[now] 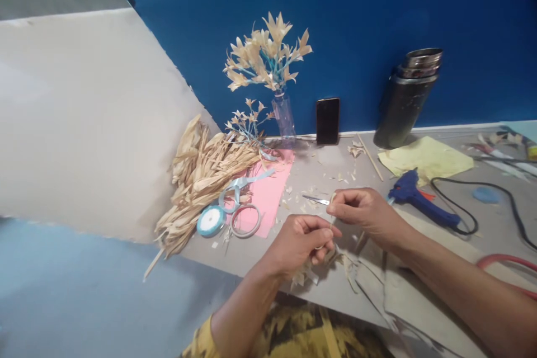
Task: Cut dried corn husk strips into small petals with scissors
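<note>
Near the front edge of the table, my left hand (304, 243) is closed, thumb against fingers, on a thin pale strand (331, 224). Just above and to the right, my right hand (358, 210) pinches the upper end of that strand. Pale husk petals (301, 278) show beneath my left hand; whether it holds them too I cannot tell. A small pair of scissors (315, 199), partly hidden, lies on the table beside my right fingertips. Wire-like stems (364, 291) lie under my right forearm.
Dried corn husks (197, 179) are heaped at left, beside a blue ribbon spool (210, 220), a tape roll (245, 221) and pink paper (272, 201). Husk flowers (268, 56), a phone (328, 121) and a dark flask (405, 100) stand behind. A blue glue gun (422, 199) lies right.
</note>
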Motion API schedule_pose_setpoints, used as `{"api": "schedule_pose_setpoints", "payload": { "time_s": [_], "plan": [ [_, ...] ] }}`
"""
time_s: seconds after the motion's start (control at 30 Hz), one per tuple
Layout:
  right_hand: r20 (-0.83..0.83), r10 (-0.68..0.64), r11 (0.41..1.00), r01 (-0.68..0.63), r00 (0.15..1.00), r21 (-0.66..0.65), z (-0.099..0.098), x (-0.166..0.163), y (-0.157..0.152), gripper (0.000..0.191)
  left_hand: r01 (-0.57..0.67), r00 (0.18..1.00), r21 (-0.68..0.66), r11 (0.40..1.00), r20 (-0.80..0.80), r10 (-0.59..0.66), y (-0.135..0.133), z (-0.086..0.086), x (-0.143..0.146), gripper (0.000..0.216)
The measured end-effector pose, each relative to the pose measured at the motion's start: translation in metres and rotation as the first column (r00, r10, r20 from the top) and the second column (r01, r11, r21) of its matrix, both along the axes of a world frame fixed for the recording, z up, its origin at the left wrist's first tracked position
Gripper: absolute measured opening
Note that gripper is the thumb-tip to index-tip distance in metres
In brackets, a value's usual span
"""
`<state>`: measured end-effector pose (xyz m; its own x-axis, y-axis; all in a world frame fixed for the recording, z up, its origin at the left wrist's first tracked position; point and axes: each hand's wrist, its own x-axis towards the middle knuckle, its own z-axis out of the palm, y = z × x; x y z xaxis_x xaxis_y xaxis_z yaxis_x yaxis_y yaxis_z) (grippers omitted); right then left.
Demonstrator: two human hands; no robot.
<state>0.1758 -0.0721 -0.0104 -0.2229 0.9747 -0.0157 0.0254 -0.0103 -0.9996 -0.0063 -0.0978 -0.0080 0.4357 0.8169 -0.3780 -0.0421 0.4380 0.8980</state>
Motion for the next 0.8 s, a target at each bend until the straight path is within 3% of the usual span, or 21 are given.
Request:
{"api": "schedule_pose_setpoints", "payload": {
  "time_s": [0.13,0.3,0.47,0.6,0.73,0.8],
  "plan": [
    [0.02,-0.108,0.994,0.108,0.994,0.002,0.001,-0.004,-0.002,0.042,0.036,0.998,0.055,0.998,-0.046,-0.034,-0.005,0.002,0.001,0.03],
    [0.078,-0.192,0.979,0.185,0.978,0.086,0.001,-0.006,-0.004,0.043,0.09,0.994,0.026,0.996,-0.059,-0.088,-0.008,0.002,0.003,0.027],
    [0.062,-0.208,0.972,0.199,0.976,0.125,0.002,-0.008,-0.007,0.047,0.005,0.993,0.0,1.0,-0.116,-0.005,-0.008,-0.002,0.007,0.024],
    [-0.045,-0.17,0.982,0.173,0.984,0.071,0.0,-0.006,-0.004,0.048,-0.09,0.988,0.043,0.995,-0.124,0.095,-0.009,-0.007,0.011,0.033],
    [-0.046,-0.008,1.0,0.007,0.999,-0.018,0.002,-0.002,-0.003,0.04,0.055,0.98,0.079,0.995,-0.196,-0.039,-0.003,-0.001,0.003,0.032],
    [0.011,0.069,0.996,-0.069,0.998,-0.053,0.004,-0.001,-0.004,0.035,0.038,0.965,0.21,0.977,-0.263,0.019,0.005,0.006,-0.005,0.03]
  ]
}}
